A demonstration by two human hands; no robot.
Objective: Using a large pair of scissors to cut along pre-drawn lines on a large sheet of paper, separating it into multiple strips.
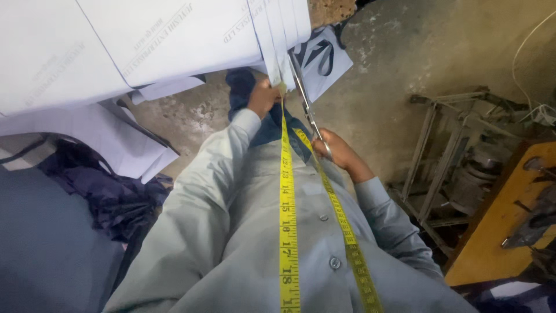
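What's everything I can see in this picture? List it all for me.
Pale fabric sheets: several, bluish white, overhanging from the top left.
Scissors: one pair, metal, at the sheets' edge.
Tape measure: one, yellow, two strands hanging down the chest.
Dark cloth: one heap, navy, lower left.
Metal frame: one, grey and dusty, on the floor at right.
Wooden table: one, orange-brown, right edge.
Concrete floor: grey, upper middle.
Shirt: one, light grey, buttoned, worn by the person.
Left hand: grips the sheets' edge.
Right hand: holds the scissors' handles.
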